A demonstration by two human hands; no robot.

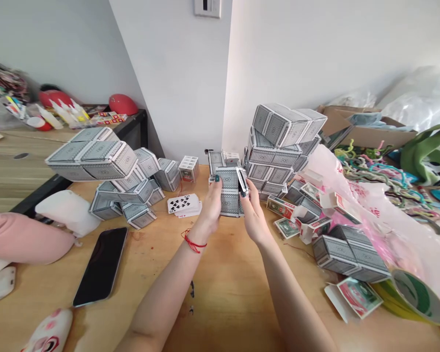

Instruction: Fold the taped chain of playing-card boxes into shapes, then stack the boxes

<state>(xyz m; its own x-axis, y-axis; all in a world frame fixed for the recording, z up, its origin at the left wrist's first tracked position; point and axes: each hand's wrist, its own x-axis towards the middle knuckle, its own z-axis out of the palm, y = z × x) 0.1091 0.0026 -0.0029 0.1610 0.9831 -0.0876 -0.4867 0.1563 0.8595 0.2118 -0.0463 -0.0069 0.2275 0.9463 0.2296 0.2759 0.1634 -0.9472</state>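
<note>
At table centre, L hand & R hand hold a grey card block, one each side. Squeezing too hard could buckle its panels; a bump w/ R hand might topple the stepped stack just beside it. Finely patterned card, boxy, white-edged; dark slot by R hand is prob. a gap betw. panels, hard to tell. Tape roll far R: round, yellow.
</note>
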